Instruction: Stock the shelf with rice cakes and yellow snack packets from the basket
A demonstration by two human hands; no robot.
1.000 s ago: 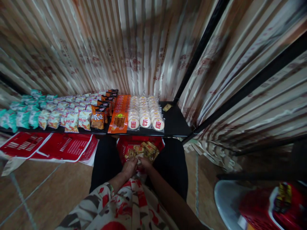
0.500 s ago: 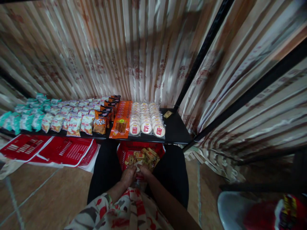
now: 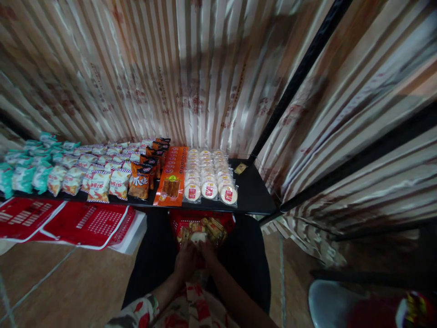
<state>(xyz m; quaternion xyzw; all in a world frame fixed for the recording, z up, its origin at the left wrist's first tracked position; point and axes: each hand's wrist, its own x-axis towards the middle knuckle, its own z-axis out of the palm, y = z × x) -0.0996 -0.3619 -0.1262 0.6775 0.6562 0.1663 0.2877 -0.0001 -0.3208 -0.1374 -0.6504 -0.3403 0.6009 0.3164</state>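
Between my legs stands a red basket (image 3: 175,220) with several small wrapped snacks (image 3: 215,226), gold and brown. Above it, my left hand (image 3: 186,257) and my right hand (image 3: 207,254) are close together, fingers closed on a pale round cracker (image 3: 198,237) that looks like the wrapped ones on the shelf. The fingertips are dim and partly hidden. In front of my knees, round white crackers (image 3: 209,190) in clear wrappers stand in rows on the black shelf (image 3: 251,193). One small gold packet (image 3: 240,168) lies at the shelf's right end.
Left of the crackers are a flat orange snack bag (image 3: 170,177), orange-black packets (image 3: 139,181), white packets (image 3: 99,186) and teal packets (image 3: 23,176). Red baskets (image 3: 87,223) are below left. Black posts (image 3: 300,82) and a striped curtain (image 3: 211,68) rise behind; a grey stool (image 3: 327,298) is lower right.
My hands have drawn slightly lower, and more of the pale round cracker shows above the fingers. The view has tilted a little, so the shelf appears lower.
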